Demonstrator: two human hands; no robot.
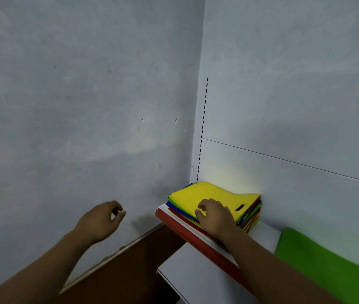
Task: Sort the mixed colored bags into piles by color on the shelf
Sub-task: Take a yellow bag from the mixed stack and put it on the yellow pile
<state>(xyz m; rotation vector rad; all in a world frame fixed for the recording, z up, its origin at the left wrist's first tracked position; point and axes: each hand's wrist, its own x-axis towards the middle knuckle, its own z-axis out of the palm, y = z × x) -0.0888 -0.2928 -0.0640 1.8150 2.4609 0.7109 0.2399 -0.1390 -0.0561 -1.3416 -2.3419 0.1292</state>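
A stack of mixed colored bags sits in the left back corner of the white shelf, with a yellow bag on top and blue, green, orange and red edges below. My right hand rests on the stack's near edge, fingers curled at the yellow bag's front edge. My left hand hangs in the air left of the shelf, fingers loosely curled, holding nothing. A green bag lies flat on the shelf to the right.
The shelf has a red front strip and a white back panel with a slotted upright. A lower white shelf juts out below. A grey wall stands to the left, above a brown floor.
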